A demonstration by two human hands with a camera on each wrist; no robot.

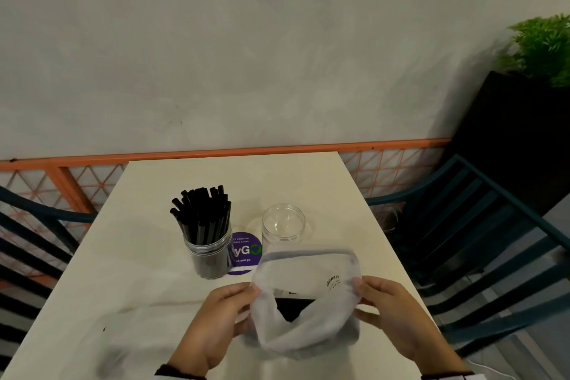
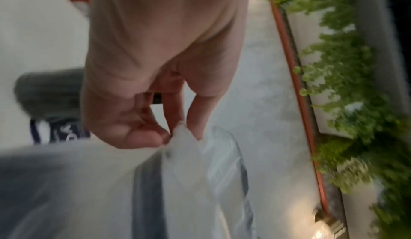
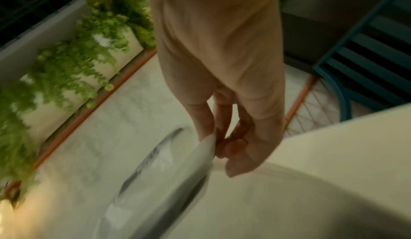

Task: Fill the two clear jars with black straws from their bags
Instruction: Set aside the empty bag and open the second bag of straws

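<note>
While both hands hold a frosted plastic bag (image 1: pixel 303 296) above the near edge of the pale worktop (image 1: pixel 138 256), the left hand (image 1: pixel 216 318) pinches its left edge and the right hand (image 1: pixel 398 318) pinches its right edge. Black straws (image 1: pixel 293 307) show darkly inside the bag. Farther back, a clear jar (image 1: pixel 209 253) packed with black straws stands left of an empty clear jar (image 1: pixel 283 225), with a purple sticker (image 1: pixel 245 251) between them.

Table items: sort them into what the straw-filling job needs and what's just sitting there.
Job:
- full jar of black straws
- empty jar
- bag, pinched by left hand and right hand

Idle:
- purple sticker
- plant
- chairs
</note>
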